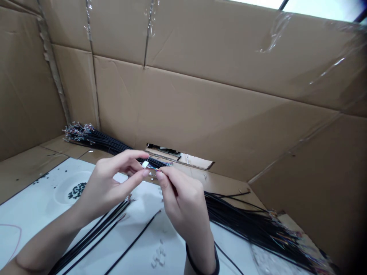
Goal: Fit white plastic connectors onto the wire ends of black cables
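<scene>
My left hand (111, 182) pinches a small white connector (145, 164) between thumb and forefinger. My right hand (180, 198) is closed on the end of a thin black cable (134, 238), holding its wire tips right beside the connector. The cable trails down across the white table (34, 214) toward me. Both hands meet just above the table's middle, in front of a long bundle of black cables (252, 225).
Cardboard walls (218, 99) enclose the table on the left, back and right. The cable bundle runs from far left (86, 135) to near right. A few finished cables (94, 233) lie under my left forearm. A shallow dish of small black parts (77, 190) and loose white connectors (158, 258) sit on the table.
</scene>
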### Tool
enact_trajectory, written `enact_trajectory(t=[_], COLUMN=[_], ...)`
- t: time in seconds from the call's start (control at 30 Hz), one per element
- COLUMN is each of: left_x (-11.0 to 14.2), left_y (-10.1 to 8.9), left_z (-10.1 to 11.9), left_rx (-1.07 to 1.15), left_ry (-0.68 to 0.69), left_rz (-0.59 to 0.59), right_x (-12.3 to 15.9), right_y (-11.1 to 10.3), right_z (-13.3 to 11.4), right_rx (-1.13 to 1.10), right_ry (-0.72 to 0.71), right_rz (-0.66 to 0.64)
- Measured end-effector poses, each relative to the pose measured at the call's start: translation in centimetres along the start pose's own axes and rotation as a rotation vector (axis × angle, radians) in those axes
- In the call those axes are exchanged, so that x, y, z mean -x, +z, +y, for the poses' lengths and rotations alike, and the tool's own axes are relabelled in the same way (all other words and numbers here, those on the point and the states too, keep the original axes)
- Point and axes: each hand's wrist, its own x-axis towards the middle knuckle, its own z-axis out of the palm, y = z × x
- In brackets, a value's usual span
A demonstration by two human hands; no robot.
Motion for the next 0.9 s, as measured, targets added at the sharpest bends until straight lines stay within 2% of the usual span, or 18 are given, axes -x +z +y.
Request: enact_trajectory(t=[0.1, 0.2, 0.27, 0.4, 0.9], left_x=[0.3, 0.6, 0.7, 0.8, 0.9], left_y=[0.4, 0.8, 0.9, 1.0, 0.8], left_z=[0.2, 0.4, 0.4, 0.6, 0.9], left_rx=[-0.149, -0.248, -0.254, -0.268, -0.274], left_ry=[0.143, 0.349, 0.406, 0.400, 0.365], left_rz=[0.129, 0.119, 0.086, 0.044, 0.063], right_x=[-0.1, -0.1, 0.0, 0.0, 0.0], right_y=[0.1, 0.3, 0.4, 0.4, 0.3], right_z=[-0.1, -0.2, -0.2, -0.2, -0.2], right_rx=[-0.003, -0.002, 0.004, 0.002, 0.036], right_ry=[0.024, 0.027, 0.018, 0.004, -0.046], right_rz=[0.127, 0.203, 0.218, 0.217, 0.230])
